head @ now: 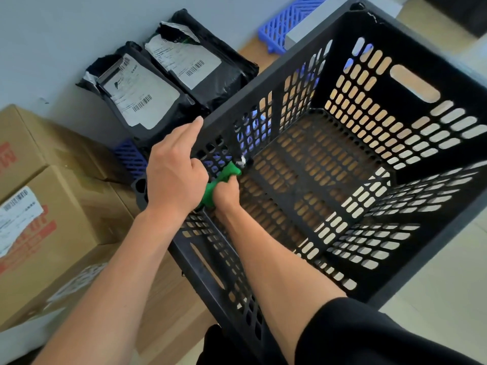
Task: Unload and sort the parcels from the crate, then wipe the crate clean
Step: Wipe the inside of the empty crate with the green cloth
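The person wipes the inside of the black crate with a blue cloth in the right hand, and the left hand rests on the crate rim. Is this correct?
Not quite. The head view shows the cloth is green, not blue. The rest holds: the right hand grips it inside the black crate, and the left hand rests on the rim.

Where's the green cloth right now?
In the head view the green cloth is bunched in the right hand, inside the crate at its left wall, just beside the left hand on the rim.

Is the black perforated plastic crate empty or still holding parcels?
Empty: the black perforated plastic crate shows only its bare slotted floor, and the right hand grips a green cloth inside.
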